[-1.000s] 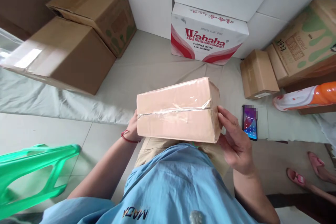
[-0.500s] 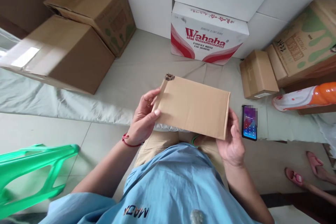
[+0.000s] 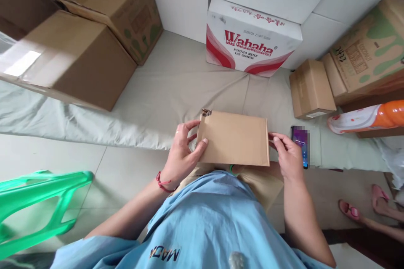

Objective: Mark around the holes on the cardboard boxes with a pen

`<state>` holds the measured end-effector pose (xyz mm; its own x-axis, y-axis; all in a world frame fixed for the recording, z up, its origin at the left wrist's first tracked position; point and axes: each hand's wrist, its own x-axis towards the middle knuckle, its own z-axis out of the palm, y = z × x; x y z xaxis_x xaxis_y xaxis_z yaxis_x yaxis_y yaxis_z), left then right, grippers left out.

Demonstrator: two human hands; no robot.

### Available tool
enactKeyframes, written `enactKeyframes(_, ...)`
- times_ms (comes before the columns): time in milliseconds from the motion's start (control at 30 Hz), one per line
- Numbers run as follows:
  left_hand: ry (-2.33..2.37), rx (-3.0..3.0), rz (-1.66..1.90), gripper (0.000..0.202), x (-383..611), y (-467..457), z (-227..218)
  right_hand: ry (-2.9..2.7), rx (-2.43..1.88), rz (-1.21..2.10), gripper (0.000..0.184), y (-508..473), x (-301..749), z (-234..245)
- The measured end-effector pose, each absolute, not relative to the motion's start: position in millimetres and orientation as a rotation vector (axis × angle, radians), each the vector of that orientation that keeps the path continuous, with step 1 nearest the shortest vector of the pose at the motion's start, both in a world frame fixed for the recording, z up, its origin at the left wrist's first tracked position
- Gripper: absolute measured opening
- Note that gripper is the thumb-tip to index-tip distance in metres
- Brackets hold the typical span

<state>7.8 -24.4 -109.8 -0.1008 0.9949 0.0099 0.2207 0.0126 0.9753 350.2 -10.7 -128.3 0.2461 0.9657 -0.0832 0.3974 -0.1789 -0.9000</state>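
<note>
A thin, flat cardboard box (image 3: pixel 235 138) lies in front of my body, over the edge of the cloth-covered bench. Its far left corner is dark and ragged. My left hand (image 3: pixel 186 147) grips the left edge, thumb on the upper face and fingers along the side and partly beneath. At the opposite edge, my right hand (image 3: pixel 286 153) pinches the cardboard between thumb and fingers; the fingertips are partly hidden. Just beyond my right hand is a phone (image 3: pixel 299 141) with a lit screen, partly covered by that hand. The underside of the flat box cannot be seen.
Large cartons (image 3: pixel 91 59) stand at the left, a white Wahaha water carton (image 3: pixel 252 44) at the back. A small brown box (image 3: pixel 311 90) and an orange-and-white bottle (image 3: pixel 369 115) are at the right. A green stool (image 3: pixel 47 206) stands on the floor; another person's feet (image 3: pixel 350 210) show lower right.
The flat box has come down toward the bench edge and turned more level. My right hand has moved from beneath its near right corner to a pinch higher on the right edge.
</note>
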Motion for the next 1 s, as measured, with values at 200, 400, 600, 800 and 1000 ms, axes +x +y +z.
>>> enactKeyframes(200,1.432,2.034,1.416,0.036,11.4,-27.2,-108.3,-2.187,-1.931,0.512,0.035,33.9,361.2,-132.6)
enactKeyframes(400,0.967,2.558,0.926,0.049,11.9,-22.6,-106.7,-2.757,-2.132,0.373,0.029,58.9,353.6,-106.9)
enactKeyframes(600,1.043,2.510,1.003,0.048,19.3,-25.0,-115.4,-3.036,-2.027,0.229,0.031,66.0,376.2,-88.5)
enactKeyframes(800,1.036,2.476,1.030,0.052,21.5,-24.9,-118.6,-3.223,-1.816,0.118,0.036,69.9,393.5,-87.0)
enactKeyframes(1000,1.035,2.483,1.024,0.051,21.3,-24.3,-121.2,-3.280,-1.862,0.135,0.035,66.4,383.6,-96.8)
